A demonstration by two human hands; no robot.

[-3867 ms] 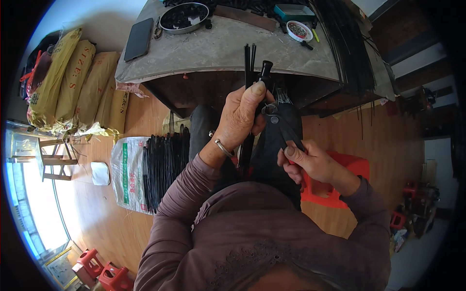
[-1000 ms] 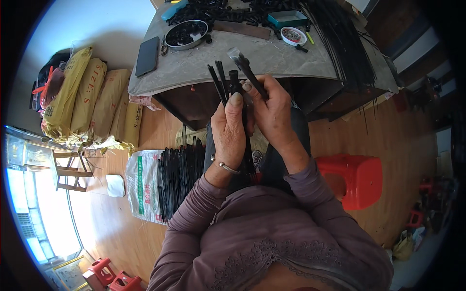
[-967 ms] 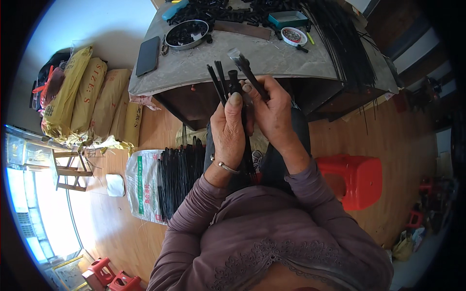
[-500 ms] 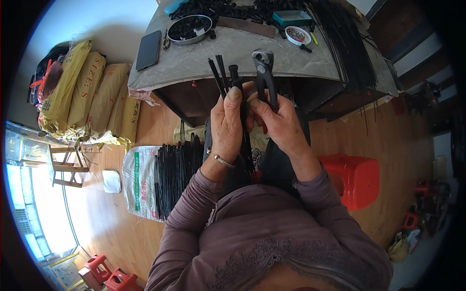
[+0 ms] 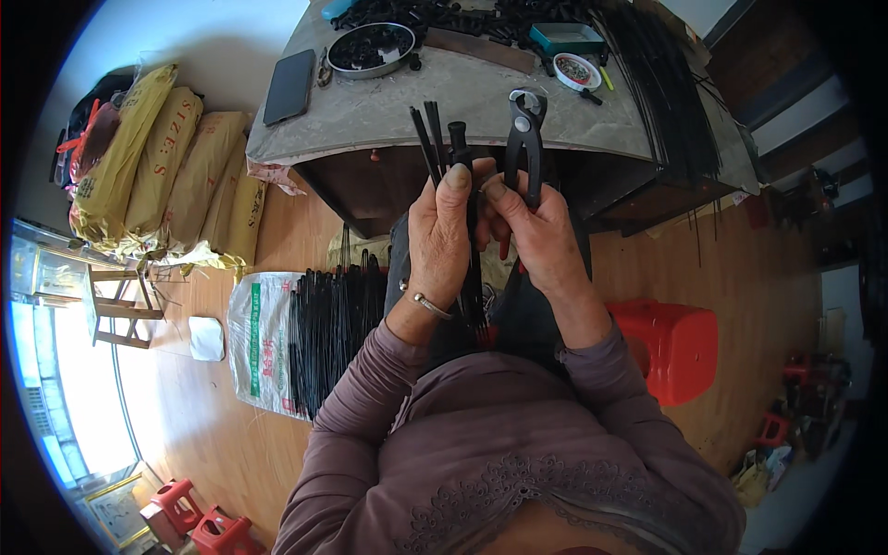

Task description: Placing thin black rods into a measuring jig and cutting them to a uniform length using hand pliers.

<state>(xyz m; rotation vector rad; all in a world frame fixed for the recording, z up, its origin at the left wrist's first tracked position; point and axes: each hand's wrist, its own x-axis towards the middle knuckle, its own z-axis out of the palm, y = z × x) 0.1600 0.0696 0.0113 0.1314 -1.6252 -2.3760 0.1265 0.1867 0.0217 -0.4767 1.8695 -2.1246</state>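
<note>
Above my lap, my left hand (image 5: 437, 240) is closed around several thin black rods (image 5: 425, 139) and a thicker black piece with a flanged top (image 5: 458, 137). Its thumb presses along that thicker piece, and the rods' lower ends hang below the palm. My right hand (image 5: 544, 242) grips black pincers (image 5: 525, 139), jaws pointing up and away from me. The thumb and forefinger of that hand pinch together close beside the flanged piece. Whatever lies between those fingertips is too small to make out. Both hands are nearly touching, in front of the table's near edge.
The grey table (image 5: 370, 120) ahead carries a round tin of black parts (image 5: 372, 72), a phone (image 5: 289, 88), a white dish (image 5: 575, 71), a green tray (image 5: 566, 39) and long black rods (image 5: 657, 102). More rods (image 5: 338, 333) lie at left on a sack. A red stool (image 5: 666, 351) stands right.
The pincers have tipped slightly to the right, and their handles look spread further apart. Both hands keep their hold; the whole view has shifted a little.
</note>
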